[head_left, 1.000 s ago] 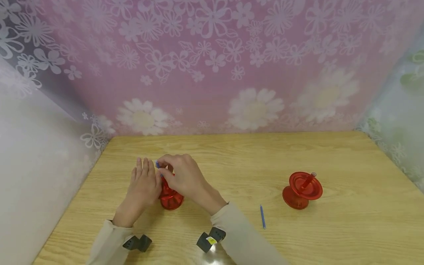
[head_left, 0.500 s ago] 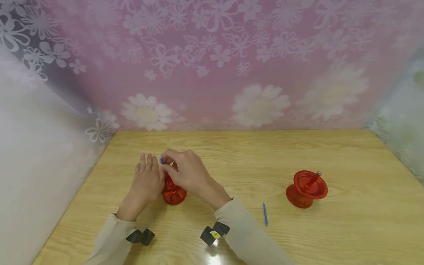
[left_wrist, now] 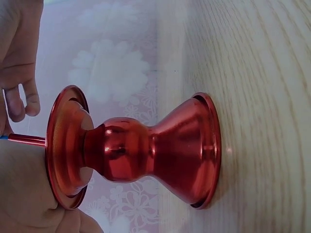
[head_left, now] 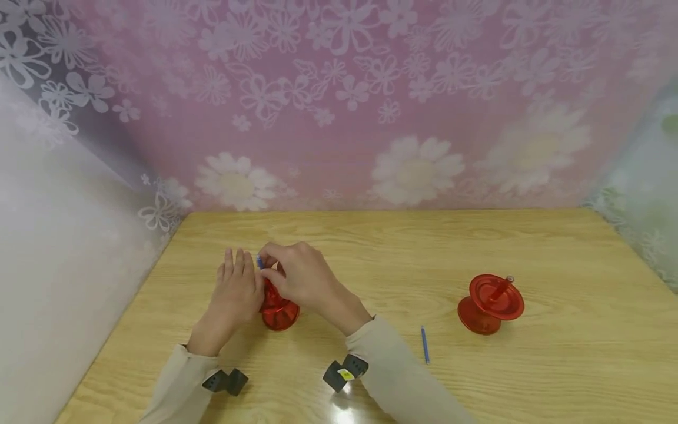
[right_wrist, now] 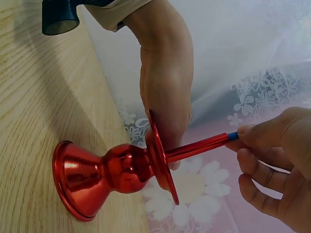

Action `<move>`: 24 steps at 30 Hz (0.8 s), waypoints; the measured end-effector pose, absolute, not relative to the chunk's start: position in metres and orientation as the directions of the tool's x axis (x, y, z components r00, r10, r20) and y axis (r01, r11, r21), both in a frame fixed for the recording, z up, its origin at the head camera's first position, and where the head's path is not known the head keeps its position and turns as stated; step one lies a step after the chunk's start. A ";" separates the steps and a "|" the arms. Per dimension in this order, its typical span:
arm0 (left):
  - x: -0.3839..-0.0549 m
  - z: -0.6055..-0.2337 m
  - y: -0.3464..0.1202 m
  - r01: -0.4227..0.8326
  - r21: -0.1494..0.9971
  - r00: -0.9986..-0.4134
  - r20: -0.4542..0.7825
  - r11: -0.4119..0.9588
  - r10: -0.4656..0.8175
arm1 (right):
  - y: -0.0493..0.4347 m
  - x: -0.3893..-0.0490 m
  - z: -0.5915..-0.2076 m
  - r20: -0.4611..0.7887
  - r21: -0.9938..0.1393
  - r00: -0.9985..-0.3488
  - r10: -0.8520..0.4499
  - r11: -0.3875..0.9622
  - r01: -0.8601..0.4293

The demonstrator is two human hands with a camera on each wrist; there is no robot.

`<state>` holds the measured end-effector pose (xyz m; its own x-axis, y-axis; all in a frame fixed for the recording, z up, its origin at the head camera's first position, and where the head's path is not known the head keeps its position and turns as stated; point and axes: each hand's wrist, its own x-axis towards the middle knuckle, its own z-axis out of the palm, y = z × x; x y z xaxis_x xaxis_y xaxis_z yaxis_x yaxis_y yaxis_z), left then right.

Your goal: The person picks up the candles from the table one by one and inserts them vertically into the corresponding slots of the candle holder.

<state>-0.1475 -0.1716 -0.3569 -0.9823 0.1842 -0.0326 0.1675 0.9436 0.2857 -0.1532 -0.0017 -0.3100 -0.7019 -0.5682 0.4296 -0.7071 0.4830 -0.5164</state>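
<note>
On the wood-grain surface [head_left: 365, 259], a red stand [right_wrist: 125, 169] is upright, its tube [right_wrist: 197, 149] pointing up. The left hand [head_left: 234, 294], fingers straight, is beside its dish [left_wrist: 67, 153]. The right hand [head_left: 299, 277] pinches a blue stick [right_wrist: 233, 136] at the tube's top, long axis vertical, lined up with the tube.

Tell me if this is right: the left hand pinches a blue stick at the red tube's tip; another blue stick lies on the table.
Wrong: the right hand, not the left hand, pinches the blue stick at the tip of the red tube, as the right wrist view shows. Another blue stick lies on the table.
</note>
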 end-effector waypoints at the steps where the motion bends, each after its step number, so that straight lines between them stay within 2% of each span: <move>1: -0.147 -0.357 -0.172 0.168 0.287 -0.982 -0.029 0.943 0.184 | -0.002 -0.153 -0.310 0.426 -0.525 -0.703 -0.570 0.476 -0.705; 6: -0.143 -0.358 -0.177 0.164 0.289 -0.984 -0.023 0.943 0.178 | -0.006 -0.154 -0.310 0.415 -0.539 -0.702 -0.578 0.465 -0.702; 15: -0.141 -0.356 -0.177 0.180 0.285 -0.982 -0.008 0.941 0.190 | -0.008 -0.153 -0.309 0.388 -0.509 -0.728 -0.565 0.528 -0.681; 24: -0.144 -0.359 -0.171 0.194 0.287 -0.980 0.011 0.938 0.199 | 0.000 -0.156 -0.318 0.378 -0.558 -0.714 -0.589 0.470 -0.684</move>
<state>-0.1441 -0.1713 -0.3588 -0.9799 0.1992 0.0107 0.1938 0.9380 0.2874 -0.1561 -0.0001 -0.3180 -0.7138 -0.5895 0.3782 -0.6839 0.4702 -0.5579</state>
